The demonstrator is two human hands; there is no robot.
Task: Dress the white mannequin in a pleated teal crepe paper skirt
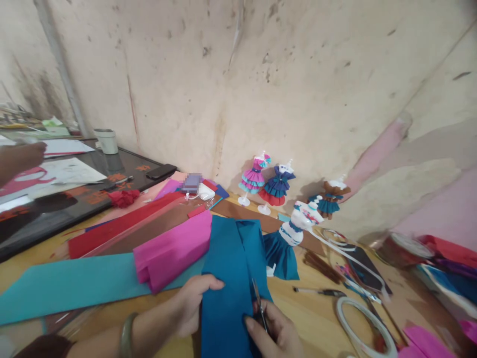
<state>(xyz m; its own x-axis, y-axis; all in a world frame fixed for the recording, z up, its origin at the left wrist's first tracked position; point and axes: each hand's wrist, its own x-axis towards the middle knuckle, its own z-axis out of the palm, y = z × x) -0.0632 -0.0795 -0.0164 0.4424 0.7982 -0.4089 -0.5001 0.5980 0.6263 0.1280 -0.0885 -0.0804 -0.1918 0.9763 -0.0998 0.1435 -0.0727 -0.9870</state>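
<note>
A long folded strip of dark teal crepe paper [226, 258] runs up the middle of the table. My left hand [192, 301] grips its left edge, thumb lying on top. Scissors [260, 303] sit in my right hand [274, 330], their blades pointing up along the paper's right side; the handles are hidden by my fingers. Whether the blades touch the paper I cannot tell. Just right of the paper, a small white mannequin [292, 231] leans in a dark teal pleated skirt [285, 258].
Pink crepe paper [175, 248] and a turquoise strip [74, 283] lie left. Three dressed mini mannequins, one in pink [253, 176], stand by the wall. A tape roll [367, 323] and pen [318, 291] are right. Another person's hand [24, 159] is far left, near a mug [107, 141].
</note>
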